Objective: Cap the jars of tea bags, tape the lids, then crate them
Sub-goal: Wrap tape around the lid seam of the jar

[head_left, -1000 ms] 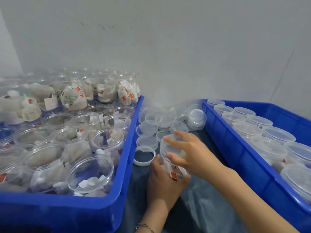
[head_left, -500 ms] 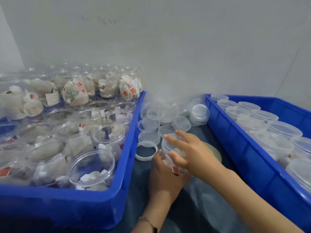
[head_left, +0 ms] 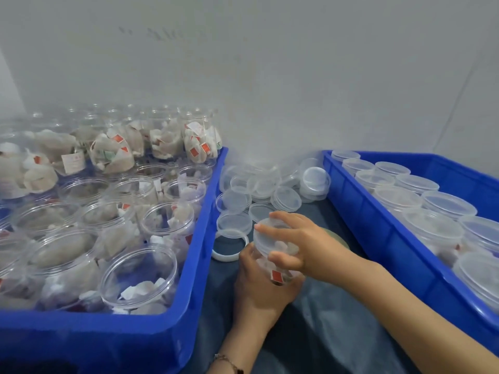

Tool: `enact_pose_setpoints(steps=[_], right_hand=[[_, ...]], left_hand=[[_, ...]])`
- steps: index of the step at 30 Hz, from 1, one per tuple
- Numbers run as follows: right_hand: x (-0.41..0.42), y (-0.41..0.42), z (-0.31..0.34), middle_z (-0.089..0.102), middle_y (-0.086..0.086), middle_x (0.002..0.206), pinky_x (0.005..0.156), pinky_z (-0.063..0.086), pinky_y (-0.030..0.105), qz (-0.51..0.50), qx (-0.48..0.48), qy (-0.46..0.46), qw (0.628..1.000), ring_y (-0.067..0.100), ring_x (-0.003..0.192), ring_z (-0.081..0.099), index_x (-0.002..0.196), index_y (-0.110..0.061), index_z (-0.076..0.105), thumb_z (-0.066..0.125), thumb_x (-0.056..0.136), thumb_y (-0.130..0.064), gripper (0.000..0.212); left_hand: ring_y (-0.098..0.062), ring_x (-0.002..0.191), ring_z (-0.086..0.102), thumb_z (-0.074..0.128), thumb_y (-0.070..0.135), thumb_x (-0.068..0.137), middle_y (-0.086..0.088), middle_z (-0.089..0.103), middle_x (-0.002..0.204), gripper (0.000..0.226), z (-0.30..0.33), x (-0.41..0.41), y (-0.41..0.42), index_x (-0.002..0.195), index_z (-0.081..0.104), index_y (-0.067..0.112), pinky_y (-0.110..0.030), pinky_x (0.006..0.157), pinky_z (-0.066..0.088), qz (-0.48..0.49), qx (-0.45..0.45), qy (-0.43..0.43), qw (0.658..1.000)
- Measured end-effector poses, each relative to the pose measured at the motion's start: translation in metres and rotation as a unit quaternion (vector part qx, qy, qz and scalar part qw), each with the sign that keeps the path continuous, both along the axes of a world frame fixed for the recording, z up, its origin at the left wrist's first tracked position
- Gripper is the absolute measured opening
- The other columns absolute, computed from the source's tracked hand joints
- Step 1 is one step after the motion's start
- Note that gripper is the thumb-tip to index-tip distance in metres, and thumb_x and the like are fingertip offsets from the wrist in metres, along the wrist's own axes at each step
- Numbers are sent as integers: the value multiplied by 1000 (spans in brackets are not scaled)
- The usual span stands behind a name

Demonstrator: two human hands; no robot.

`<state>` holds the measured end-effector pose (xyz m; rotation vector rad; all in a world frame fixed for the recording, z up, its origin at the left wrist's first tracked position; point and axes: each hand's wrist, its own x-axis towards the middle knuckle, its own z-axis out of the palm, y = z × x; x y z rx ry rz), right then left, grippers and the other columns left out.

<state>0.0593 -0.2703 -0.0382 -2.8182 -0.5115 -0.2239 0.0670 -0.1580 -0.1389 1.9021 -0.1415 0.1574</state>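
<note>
Between two blue crates, my left hand (head_left: 259,290) grips a clear jar of tea bags (head_left: 275,268) from below and behind. On its mouth sits a clear lid (head_left: 266,233), which my right hand (head_left: 302,247) grips from above with fingers and thumb curled round the rim. The jar shows white bags and a red tag. A roll of tape (head_left: 339,237) lies mostly hidden behind my right hand.
The left blue crate (head_left: 189,265) holds several open jars of tea bags. The right blue crate (head_left: 378,228) holds several capped jars. Loose clear lids (head_left: 259,190) are piled by the wall, and a white ring (head_left: 229,248) lies on the dark cloth.
The view has shifted slightly. My right hand has turned a little on the lid; my left hand keeps its hold on the jar.
</note>
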Motion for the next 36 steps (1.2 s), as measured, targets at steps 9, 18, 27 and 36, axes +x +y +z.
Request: enact_pose_setpoints(steps=[9, 18, 27, 36], right_hand=[[-15, 20, -1, 40, -11, 141, 79, 36, 25, -152, -69, -65, 984, 17, 117, 50, 136, -54, 35, 43, 82, -70, 57], [-8, 37, 6, 30, 16, 144, 99, 29, 56, -219, -115, 28, 968, 42, 136, 21, 141, -30, 31, 31, 83, -75, 74], [3, 32, -3, 48, -18, 130, 91, 33, 37, -92, -13, -35, 995, 13, 123, 39, 121, -44, 53, 39, 91, -55, 35], [5, 66, 19, 54, 14, 101, 67, 42, 37, -287, -151, 70, 943, 32, 91, 54, 122, -15, 53, 26, 91, -66, 65]], left_hand=[[-3, 89, 60, 71, 57, 40, 15, 57, 107, 82, -1, -3, 0, 108, 30, 36, -18, 66, 45, -8, -12, -19, 1000], [6, 67, 59, 69, 57, 49, 11, 65, 82, 60, 2, -6, 2, 93, 32, 37, -18, 51, 41, -24, -24, -45, 998], [14, 75, 59, 75, 40, 48, 31, 63, 91, 79, -1, 0, 0, 110, 27, 29, -8, 56, 43, -38, -18, -50, 998], [-12, 96, 61, 59, 60, 64, 8, 59, 101, 63, -2, -5, 3, 112, 41, 24, -20, 62, 39, -28, 98, 26, 994]])
